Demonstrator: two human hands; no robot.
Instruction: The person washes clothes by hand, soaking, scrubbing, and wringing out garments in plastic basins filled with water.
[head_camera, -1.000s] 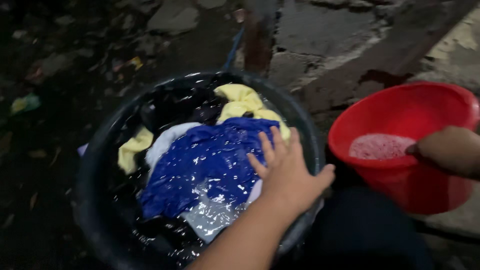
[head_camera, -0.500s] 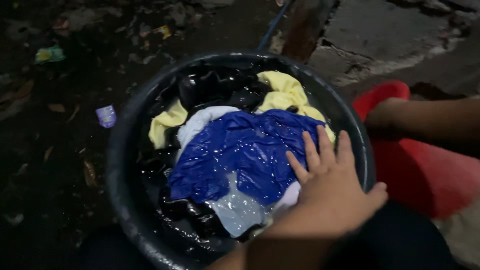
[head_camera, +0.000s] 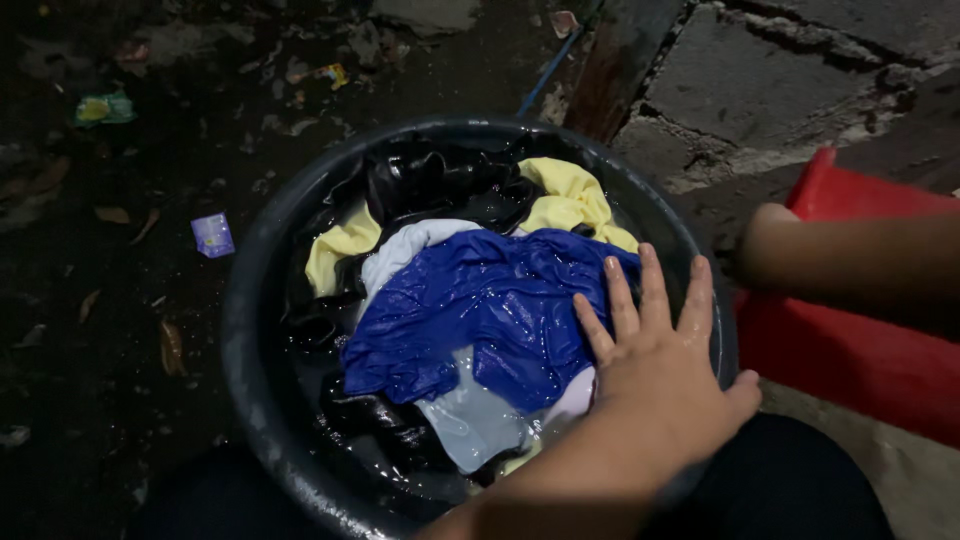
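The left hand (head_camera: 665, 375) lies flat, fingers spread, gripping nothing, on a wet, glossy, crumpled blue cloth (head_camera: 480, 310) by the dark basin's (head_camera: 250, 330) right rim; the right hand's fingers are hidden.

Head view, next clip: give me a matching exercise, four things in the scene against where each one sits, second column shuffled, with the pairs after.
Things:
1. blue cloth
2. yellow cloth
3. red bucket
4. purple wrapper

Places:
A. on the dark ground left of the basin
B. right of the basin, behind a forearm
C. on top of the pile, under the fingers of the left hand
D. at the far side of the basin, beside black cloth

Pairs: 1-C, 2-D, 3-B, 4-A
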